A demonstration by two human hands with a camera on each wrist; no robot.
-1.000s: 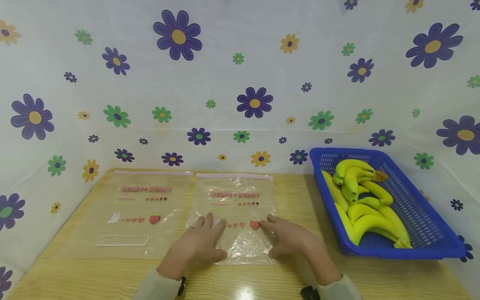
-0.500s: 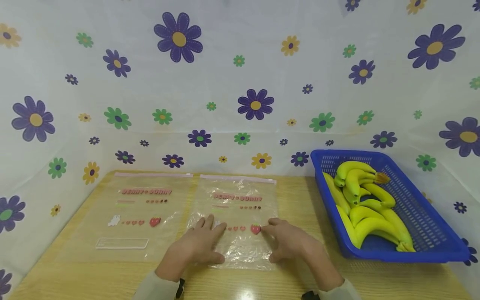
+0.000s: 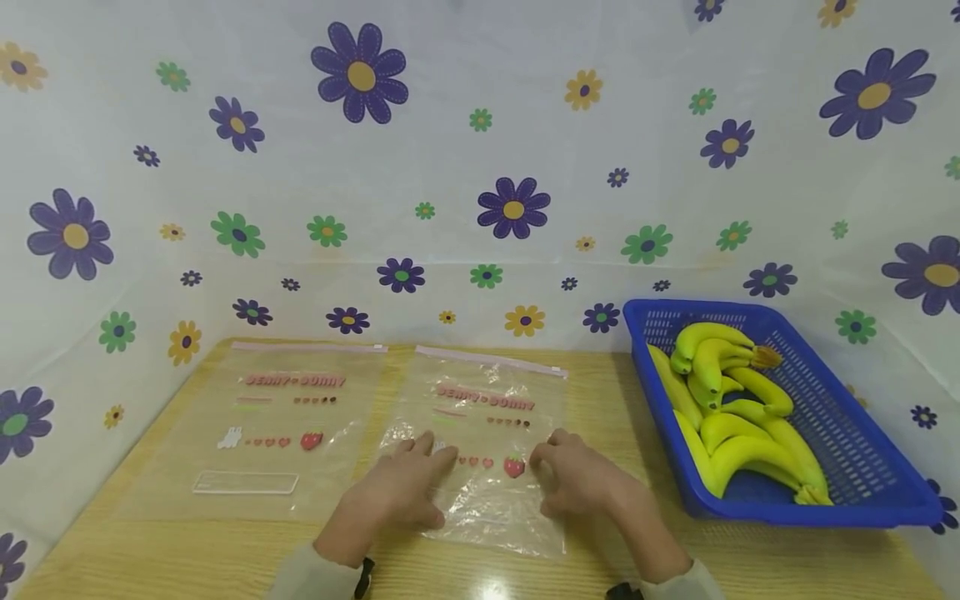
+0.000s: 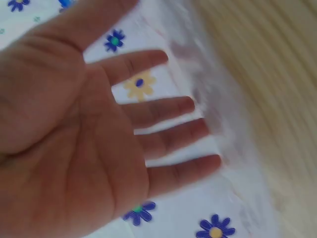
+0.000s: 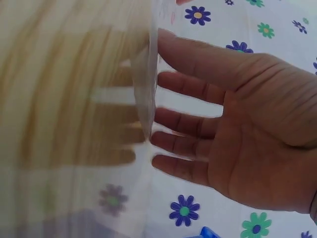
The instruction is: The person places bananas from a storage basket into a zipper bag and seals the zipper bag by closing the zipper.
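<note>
A clear zip bag [image 3: 491, 508] with "Berry Bunny" lettering, small hearts and a strawberry print lies flat on the table, slightly turned, its pale pink zip strip at the far end. My left hand [image 3: 401, 487] rests on its left side with fingers spread; the left wrist view shows these fingers straight, their tips at the plastic. My right hand [image 3: 585, 479] is at the bag's right edge. In the right wrist view, thumb and fingertips of the right hand [image 5: 247, 114] meet the plastic edge, the fingers fairly straight. Neither hand grips the bag.
A second matching bag [image 3: 247, 417] lies flat at left on the wooden table [image 3: 420, 575]. At right stands a blue plastic basket [image 3: 862, 508] holding several yellow bananas [image 3: 750, 454]. A white flower-print sheet [image 3: 450, 150] rises behind and at both sides.
The bag between my hands has turned a little clockwise and shifted right and nearer to me. Both hands moved only slightly. The left bag and the basket have stayed put.
</note>
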